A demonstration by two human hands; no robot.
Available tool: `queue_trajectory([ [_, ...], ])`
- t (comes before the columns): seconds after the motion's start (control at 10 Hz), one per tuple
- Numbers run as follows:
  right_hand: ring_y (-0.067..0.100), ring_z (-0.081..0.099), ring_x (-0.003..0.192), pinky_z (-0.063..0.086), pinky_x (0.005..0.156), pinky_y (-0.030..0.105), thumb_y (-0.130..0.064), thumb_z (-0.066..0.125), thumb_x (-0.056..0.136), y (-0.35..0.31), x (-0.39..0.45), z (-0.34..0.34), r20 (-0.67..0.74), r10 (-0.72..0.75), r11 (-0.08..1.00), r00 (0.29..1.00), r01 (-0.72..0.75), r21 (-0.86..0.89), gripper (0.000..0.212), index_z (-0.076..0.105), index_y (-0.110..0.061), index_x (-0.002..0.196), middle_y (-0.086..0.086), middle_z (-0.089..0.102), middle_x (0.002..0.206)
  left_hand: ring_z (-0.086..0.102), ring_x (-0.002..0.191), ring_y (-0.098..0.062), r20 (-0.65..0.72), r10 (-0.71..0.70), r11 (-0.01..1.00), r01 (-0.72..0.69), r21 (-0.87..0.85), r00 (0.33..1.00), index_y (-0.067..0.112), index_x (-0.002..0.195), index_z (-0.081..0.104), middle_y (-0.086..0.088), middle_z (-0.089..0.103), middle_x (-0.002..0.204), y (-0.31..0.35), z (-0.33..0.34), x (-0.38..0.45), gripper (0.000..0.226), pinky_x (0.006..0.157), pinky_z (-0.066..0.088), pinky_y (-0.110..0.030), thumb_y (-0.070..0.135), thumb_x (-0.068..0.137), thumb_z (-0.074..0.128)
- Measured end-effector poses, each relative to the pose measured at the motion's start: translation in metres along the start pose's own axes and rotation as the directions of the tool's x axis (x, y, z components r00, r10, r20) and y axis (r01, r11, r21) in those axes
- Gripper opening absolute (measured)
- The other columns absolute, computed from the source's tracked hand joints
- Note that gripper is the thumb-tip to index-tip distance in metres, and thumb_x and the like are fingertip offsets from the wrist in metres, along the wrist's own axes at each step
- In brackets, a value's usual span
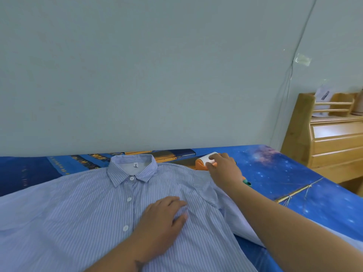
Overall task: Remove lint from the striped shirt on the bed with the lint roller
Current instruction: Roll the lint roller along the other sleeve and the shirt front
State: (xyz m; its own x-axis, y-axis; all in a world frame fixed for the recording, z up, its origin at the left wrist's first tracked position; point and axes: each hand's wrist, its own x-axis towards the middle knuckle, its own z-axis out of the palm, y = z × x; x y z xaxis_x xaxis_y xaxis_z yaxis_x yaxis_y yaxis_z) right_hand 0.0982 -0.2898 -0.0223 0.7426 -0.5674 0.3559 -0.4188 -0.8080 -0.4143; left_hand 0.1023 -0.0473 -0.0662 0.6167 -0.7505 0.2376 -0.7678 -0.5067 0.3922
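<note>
A blue-and-white striped shirt point(82, 209) lies front up and buttoned on the bed, collar toward the wall. My left hand point(167, 213) rests flat on its chest, fingers straight. Just past the shirt's right shoulder lies the lint roller point(204, 160), with a white roll, an orange body and a green handle end showing below my wrist. My right hand point(224, 169) lies over it, fingers curled on the white roll; most of the handle is hidden under the hand.
The bed wears a blue starry sheet point(284, 177) and runs along a plain pale wall point(157, 75). A wooden headboard with shelves point(334, 138) stands at the right. A thin cable point(290, 75) hangs down the wall near it.
</note>
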Motion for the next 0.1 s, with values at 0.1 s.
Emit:
queue_trajectory([
  [0.1, 0.015, 0.057, 0.092, 0.047, 0.069, 0.030, -0.042, 0.049, 0.093, -0.0350, -0.0123, -0.0153, 0.043, -0.080, 0.954, 0.996, 0.064, 0.292, 0.023, 0.061, -0.025, 0.104, -0.005, 0.060, 0.101, 0.047, 0.118, -0.002, -0.075, -0.013, 0.984, 0.000, -0.180, 0.997, 0.032, 0.127, 0.054, 0.016, 0.050, 0.130, 0.0085, -0.0248, 0.0055, 0.034, 0.100, 0.037, -0.021, 0.043, 0.098, 0.040],
])
